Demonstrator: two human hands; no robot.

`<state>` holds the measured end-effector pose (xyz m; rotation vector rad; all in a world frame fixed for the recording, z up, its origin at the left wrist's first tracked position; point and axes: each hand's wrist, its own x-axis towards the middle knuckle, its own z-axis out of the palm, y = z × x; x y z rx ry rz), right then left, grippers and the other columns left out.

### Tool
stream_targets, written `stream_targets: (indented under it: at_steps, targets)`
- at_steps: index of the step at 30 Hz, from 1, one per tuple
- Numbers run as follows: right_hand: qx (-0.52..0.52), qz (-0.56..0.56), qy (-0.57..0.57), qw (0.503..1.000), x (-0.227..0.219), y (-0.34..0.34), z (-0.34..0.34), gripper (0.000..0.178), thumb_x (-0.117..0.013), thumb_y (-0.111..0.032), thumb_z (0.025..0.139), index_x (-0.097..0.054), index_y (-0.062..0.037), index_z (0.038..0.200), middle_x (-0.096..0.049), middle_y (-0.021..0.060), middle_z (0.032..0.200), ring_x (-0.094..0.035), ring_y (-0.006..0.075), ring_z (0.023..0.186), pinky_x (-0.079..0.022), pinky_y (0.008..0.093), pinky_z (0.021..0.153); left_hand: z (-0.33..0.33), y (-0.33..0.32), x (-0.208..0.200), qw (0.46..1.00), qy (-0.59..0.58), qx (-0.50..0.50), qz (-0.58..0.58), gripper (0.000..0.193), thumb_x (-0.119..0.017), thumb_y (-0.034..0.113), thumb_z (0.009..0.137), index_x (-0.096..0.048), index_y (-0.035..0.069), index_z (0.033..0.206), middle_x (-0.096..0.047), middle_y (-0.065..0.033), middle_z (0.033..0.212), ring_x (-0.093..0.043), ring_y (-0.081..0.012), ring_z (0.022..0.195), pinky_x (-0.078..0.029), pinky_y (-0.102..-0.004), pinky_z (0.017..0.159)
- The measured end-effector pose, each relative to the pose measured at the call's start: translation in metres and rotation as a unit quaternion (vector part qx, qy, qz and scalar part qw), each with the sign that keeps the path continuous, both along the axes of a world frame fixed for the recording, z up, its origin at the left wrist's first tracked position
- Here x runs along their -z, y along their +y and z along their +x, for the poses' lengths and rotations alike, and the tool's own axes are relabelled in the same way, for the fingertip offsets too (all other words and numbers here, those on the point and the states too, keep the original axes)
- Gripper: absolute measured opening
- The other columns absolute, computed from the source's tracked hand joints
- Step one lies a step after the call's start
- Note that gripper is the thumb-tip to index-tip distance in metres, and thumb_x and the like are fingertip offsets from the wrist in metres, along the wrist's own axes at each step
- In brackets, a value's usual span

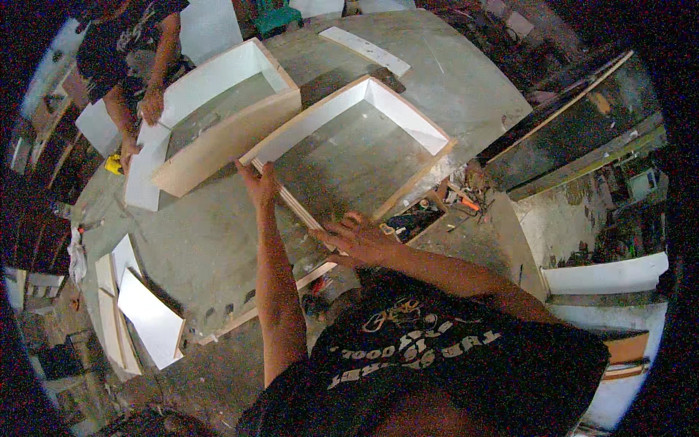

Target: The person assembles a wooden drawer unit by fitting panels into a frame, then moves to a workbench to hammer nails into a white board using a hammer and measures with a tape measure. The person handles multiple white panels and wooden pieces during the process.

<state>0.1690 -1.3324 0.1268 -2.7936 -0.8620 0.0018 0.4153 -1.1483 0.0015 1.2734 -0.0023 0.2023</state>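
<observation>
A: How are the arms set?
B: The left forearm (279, 291) reaches almost straight forward; the right forearm (459, 275) slants in from the right.
A: And the hands?
B: The left hand (260, 183) holds the near frame (404, 120) by the left end of its closest side, thumb and fingers straddling the edge. The right hand (355, 239) lies with fingers spread over that side's other end; I can't tell whether it grips.
A: Where's the frame?
B: On the tabletop (211, 233), ahead of the person.
A: Any room around it?
B: Left, a second frame (226, 138) stands close beside it. Right, a tool tray (413, 218) crowds its corner. Bare tabletop runs from the left forearm toward the white panels (149, 313).
</observation>
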Motion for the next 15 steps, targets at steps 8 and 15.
stream_targets:
  at_steps: [8,15]
  targets:
    - [0.018,-0.052,0.05,0.997,0.003,-0.003,0.003,0.065,-0.059,-0.043,0.096,-0.04,-0.02,0.154,-0.057,0.0133,0.141,-0.06,0.0315,0.118,-0.038,0.0494,0.107,-0.006,-0.002,-0.016,0.997,0.01,0.052,0.054,0.087,-0.067,0.005,0.093,-0.012,0.004,0.161,-0.044,-0.0206,0.15,-0.048,-0.028,0.135,-0.043,-0.0377,0.107]
    - [0.015,-0.025,-0.009,1.0,0.01,0.003,0.002,0.063,-0.06,-0.039,0.096,-0.042,-0.0188,0.153,-0.062,0.0131,0.134,-0.063,0.0292,0.111,-0.041,0.0471,0.104,-0.015,0.001,-0.025,0.998,0.004,0.056,0.035,0.092,-0.065,0.005,0.092,-0.004,-0.001,0.16,-0.041,-0.0199,0.153,-0.045,-0.0286,0.137,-0.036,-0.0353,0.113]
